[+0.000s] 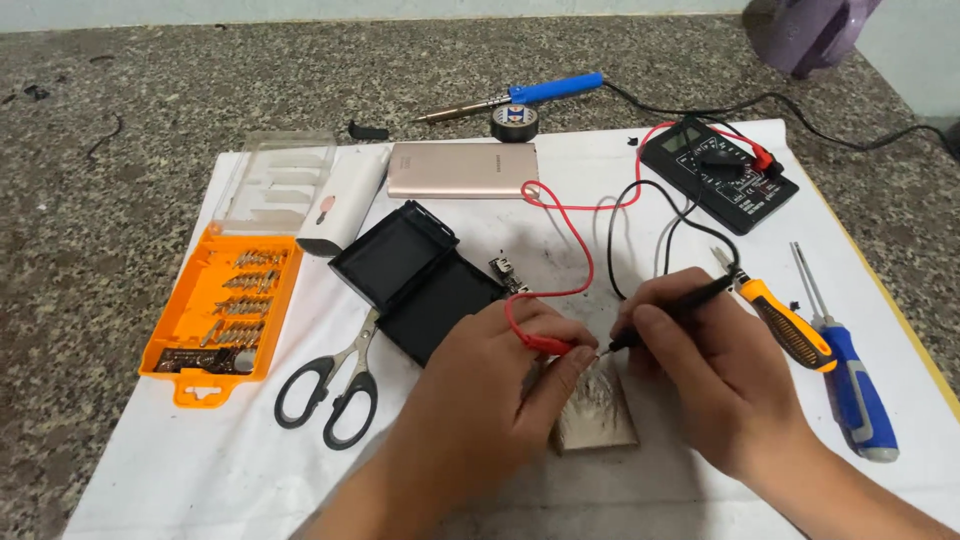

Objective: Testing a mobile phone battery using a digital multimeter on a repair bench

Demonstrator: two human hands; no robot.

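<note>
Both hands work near the front edge of the white sheet, which covers the stone worktop, probably to protect it. Left hand pinches the red probe between thumb and fingers; right hand is curled closed around the black probe, held like a pen. The two tips meet at the top end of a silvery flat battery cell lying under the hands. Leads run back to the black multimeter at the sheet's far right corner, apparently kept within sight. An open black case and scissors lie left of the hands, two screwdrivers right.
</note>
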